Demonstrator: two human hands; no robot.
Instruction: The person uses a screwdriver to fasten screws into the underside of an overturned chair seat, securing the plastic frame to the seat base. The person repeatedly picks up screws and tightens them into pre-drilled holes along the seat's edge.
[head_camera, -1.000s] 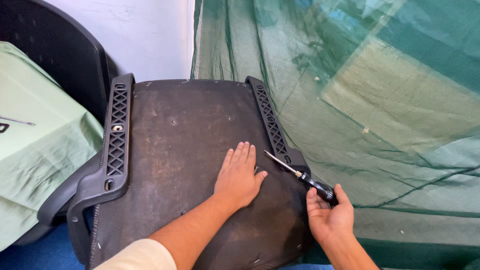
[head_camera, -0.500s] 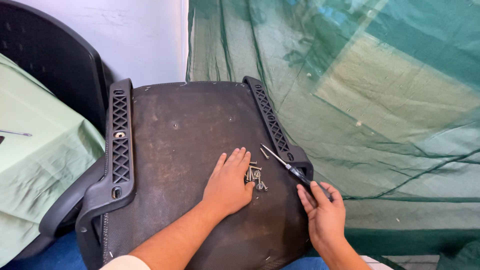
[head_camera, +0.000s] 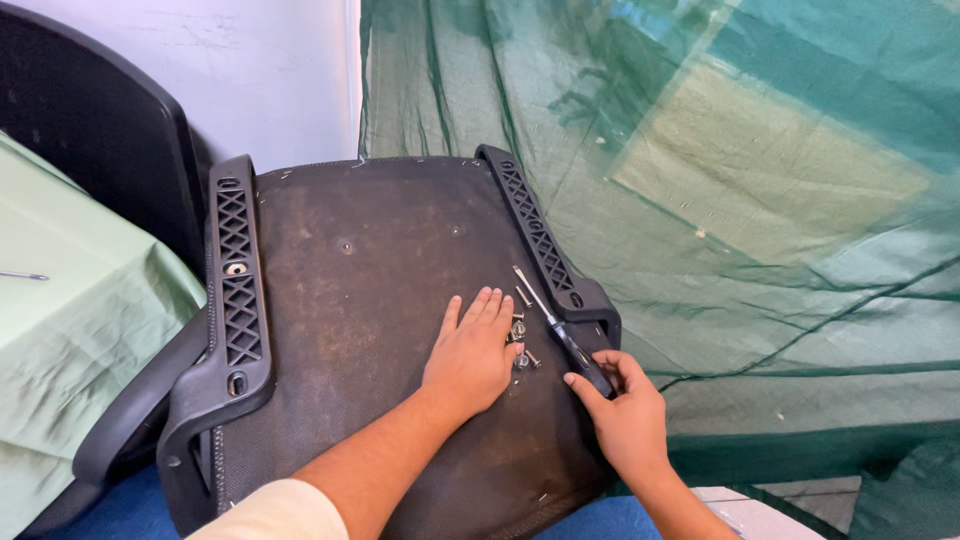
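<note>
The right hand (head_camera: 628, 420) gripped the black handle of a screwdriver (head_camera: 553, 327), whose shaft lay low across the seat base (head_camera: 370, 270) and pointed away, towards the right arm bracket (head_camera: 540, 240). The tool seemed to rest on the panel rather than be raised to work, as if kept ready. The left hand (head_camera: 472, 352) lay flat and open on the base, palm down, holding nothing; its fingertips (head_camera: 490, 300) sat just beside a small heap of screws (head_camera: 520, 335), which lay between the two hands. Gathered there on the flat panel, the screws probably stayed put and within reach of either hand.

The base was a dark, rough-looking board, turned underside up, with a few small holes showing. A black latticed bracket ran along each long edge, the left bracket (head_camera: 235, 280) curving down into an armrest. Behind it stood a black chair back (head_camera: 90, 130) against a pale wall (head_camera: 270, 70). A light green cloth (head_camera: 70, 330) covered something at the left, and green netting (head_camera: 700, 200) hung across the right.
</note>
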